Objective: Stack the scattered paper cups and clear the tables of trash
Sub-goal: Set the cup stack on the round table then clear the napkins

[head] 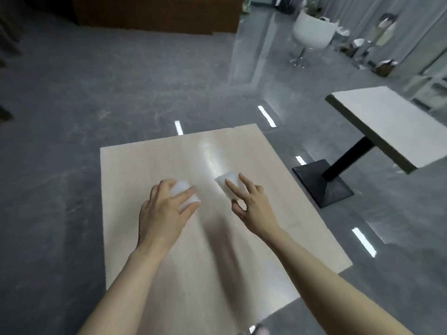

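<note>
Two hands (167, 209) (251, 204), two paper cups (186, 192) (228, 183), two tables (150, 170) (391, 122)

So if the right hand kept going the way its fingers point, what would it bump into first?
The right hand would meet the white cup first; its fingertips look already on it, though motion blur hides the exact contact.

Two paper cups sit mid-tabletop (150, 238) — the left cup (185, 193) under the left hand (164, 209), the right cup (229, 186) beside it — a second table (387, 124) stands beyond the right edge.

Left hand (164, 209) curled, right hand (251, 204) splayed
</note>
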